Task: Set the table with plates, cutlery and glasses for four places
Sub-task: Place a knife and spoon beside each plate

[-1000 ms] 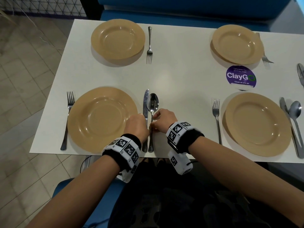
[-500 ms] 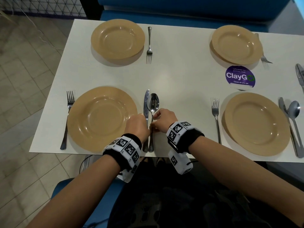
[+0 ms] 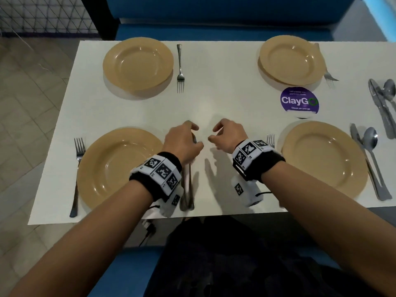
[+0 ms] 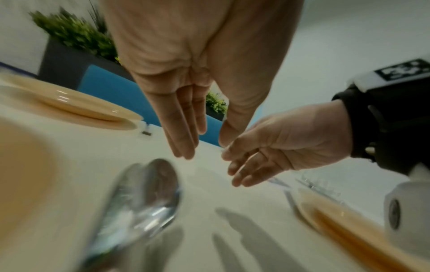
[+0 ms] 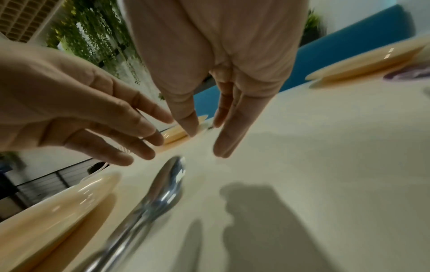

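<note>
Four tan plates sit on the white table (image 3: 225, 86). Right of the near-left plate (image 3: 120, 168) lie a knife and a spoon (image 3: 188, 189) side by side, their upper halves hidden under my left hand (image 3: 184, 140). That hand hovers over them with loosely bent fingers and holds nothing. My right hand (image 3: 225, 133) hovers just to the right over bare table, also empty. In the left wrist view my left hand (image 4: 186, 119) hangs above the spoon bowl (image 4: 149, 193). In the right wrist view my right hand (image 5: 223, 128) is above the spoon (image 5: 167, 185).
A fork (image 3: 77, 174) lies left of the near-left plate. The far-left plate (image 3: 138, 63) has a fork (image 3: 180, 67) beside it. The near-right plate (image 3: 323, 161) has a knife and spoon (image 3: 372, 155). Spare cutlery (image 3: 383, 103) and a purple sticker (image 3: 299, 101) lie at right.
Both hands have let go of the knife and spoon handles, lifted off the table and moved forward. The knife and spoon stay where they were.
</note>
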Demonstrator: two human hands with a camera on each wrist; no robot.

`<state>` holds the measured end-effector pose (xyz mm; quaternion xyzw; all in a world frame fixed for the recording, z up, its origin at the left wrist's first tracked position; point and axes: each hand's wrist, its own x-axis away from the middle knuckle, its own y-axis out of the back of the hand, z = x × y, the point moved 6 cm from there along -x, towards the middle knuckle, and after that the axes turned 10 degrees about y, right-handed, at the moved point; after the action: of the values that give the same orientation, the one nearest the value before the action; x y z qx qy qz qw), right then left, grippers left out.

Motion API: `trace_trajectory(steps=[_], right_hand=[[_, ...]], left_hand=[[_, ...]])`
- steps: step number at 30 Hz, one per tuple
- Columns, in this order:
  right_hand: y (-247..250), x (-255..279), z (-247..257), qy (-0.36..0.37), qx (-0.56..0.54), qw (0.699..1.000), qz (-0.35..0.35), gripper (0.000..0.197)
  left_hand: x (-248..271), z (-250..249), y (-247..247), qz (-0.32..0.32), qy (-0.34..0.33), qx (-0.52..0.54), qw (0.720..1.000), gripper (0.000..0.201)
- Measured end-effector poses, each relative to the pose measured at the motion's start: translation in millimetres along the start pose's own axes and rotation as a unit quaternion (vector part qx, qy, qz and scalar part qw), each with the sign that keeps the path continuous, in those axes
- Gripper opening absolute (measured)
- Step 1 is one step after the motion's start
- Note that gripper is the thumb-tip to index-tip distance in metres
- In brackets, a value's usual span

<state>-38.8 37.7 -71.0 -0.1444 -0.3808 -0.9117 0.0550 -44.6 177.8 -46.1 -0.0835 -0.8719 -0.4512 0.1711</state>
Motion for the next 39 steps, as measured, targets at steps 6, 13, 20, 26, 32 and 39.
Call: trace_trajectory(steps=[6,13,20,26,32,39], right_hand=[[124,-14,-50,-0.033,0.024,0.992,-0.12,0.038],[292,-7,-212,-0.131,0.033,0.969,-0.208,0.039],[399,-8,-390,-0.233,0.073,0.952,-0.186,0.036],[402,-35,-434,-0.198,0.074,0.97,-0.123,0.032],[402,-45,-436,-0.181,0.064,0.976,-0.108,0.017],[406,-42,-446,-0.211,0.009,0.972,-0.101,0.023]], left_hand=[[-40,-121,-35,0.079,-0.084,0.048,0.992,0.042],[-61,-312,-151,0.139,-0.175,-0.007,0.975,0.043],[-72,-461,-302,0.212,-0.132,-0.138,0.958,0.025],[-95,-499,-373,0.199,-0.046,-0.193,0.96,0.028],[-109,-505,-376,0.155,0.004,-0.202,0.967,0.028],[-106,-512,-375,0.139,0.011,-0.199,0.97,0.033]])
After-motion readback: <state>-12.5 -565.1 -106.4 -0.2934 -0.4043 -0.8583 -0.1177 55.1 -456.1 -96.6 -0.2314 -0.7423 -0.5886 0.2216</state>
